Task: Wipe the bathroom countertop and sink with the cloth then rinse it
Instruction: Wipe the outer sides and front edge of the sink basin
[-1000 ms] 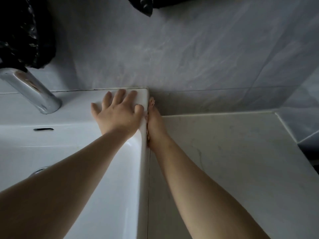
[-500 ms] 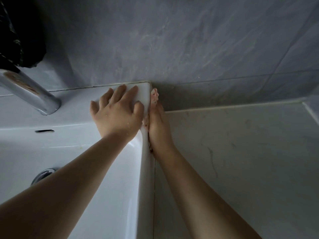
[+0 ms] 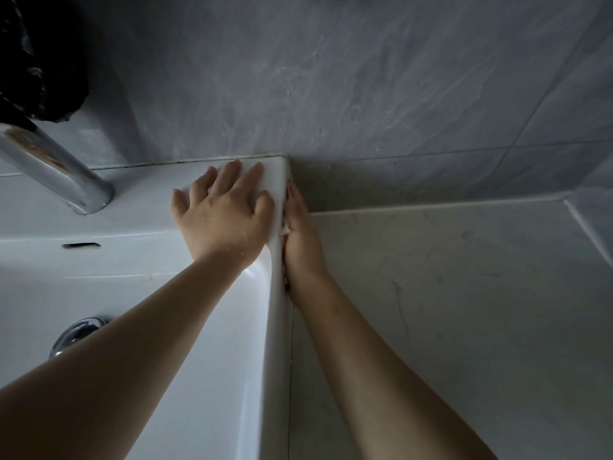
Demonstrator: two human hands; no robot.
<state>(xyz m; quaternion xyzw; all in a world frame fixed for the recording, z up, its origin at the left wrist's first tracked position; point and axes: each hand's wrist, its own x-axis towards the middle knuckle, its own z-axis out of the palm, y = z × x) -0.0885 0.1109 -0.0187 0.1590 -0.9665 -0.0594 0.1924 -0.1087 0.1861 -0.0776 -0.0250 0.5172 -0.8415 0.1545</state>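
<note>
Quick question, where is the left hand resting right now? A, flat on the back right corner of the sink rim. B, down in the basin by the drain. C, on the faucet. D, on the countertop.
A: the left hand lies with fingers spread flat on the sink rim at its back right corner, apart from the faucet and the drain.

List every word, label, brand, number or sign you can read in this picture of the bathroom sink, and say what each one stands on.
There is no readable text anywhere in the picture.
The faucet shows brownish stains only, no brand mark.
The sink, countertop and wall tiles carry no lettering.
The black bag is too dark to show any print.
</note>
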